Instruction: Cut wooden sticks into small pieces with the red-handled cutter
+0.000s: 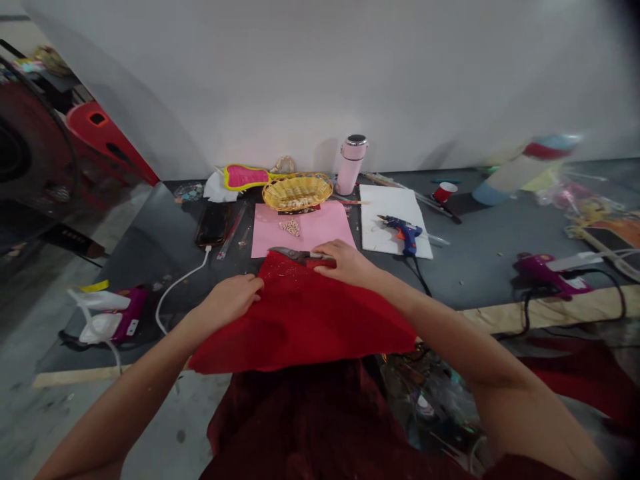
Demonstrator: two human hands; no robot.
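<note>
A red cloth (315,313) spreads over the table's front edge and my lap, with small pale specks near its far end. My left hand (233,297) has its fingers closed on the cloth's left edge. In my right hand (347,263) is a pair of red-handled pruning shears (290,254), the grey blades pointing left along the cloth's far edge. Just beyond the blades, a pink sheet (325,230) carries a small heap of pale pieces (290,227). A yellow wicker basket (297,193) at the sheet's far edge holds more pale pieces.
Rightward, a blue glue gun (404,232) rests on a white board (375,200). A pink flask (351,163) stands by the wall. Leftward are a phone (213,225) with a white cable and a purple power strip (131,313). Another purple strip (553,277) lies far right.
</note>
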